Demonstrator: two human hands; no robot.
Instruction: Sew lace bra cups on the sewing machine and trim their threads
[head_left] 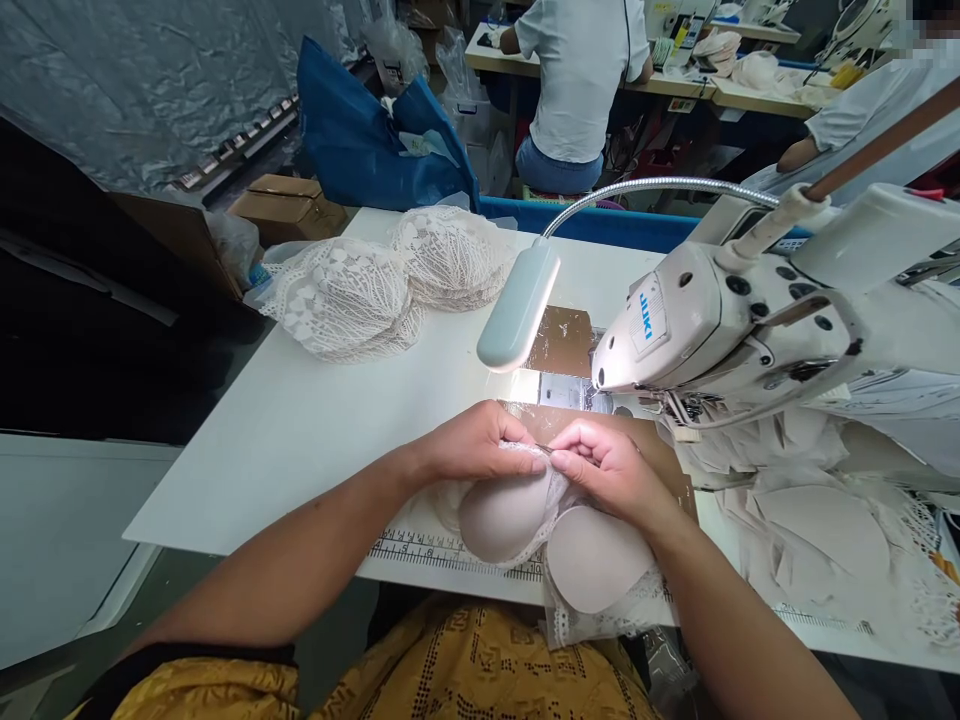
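A pale bra (506,515) with two smooth cups and lace edging hangs partly over the table's front edge. My left hand (491,445) pinches its upper lace edge. Close beside it, my right hand (600,460) is closed on the same edge, near the middle between the cups; a small thin dark item shows at its fingertips, too small to name. The fingertips of both hands almost meet, just in front of the sewing machine (675,310) and its plate.
Stacked lace cups (352,295) lie at the table's back left. A lamp (519,305) hangs over the white table (285,430). More pale pieces (817,530) are piled at the right. A ruler strip runs along the front edge. Two people sit beyond.
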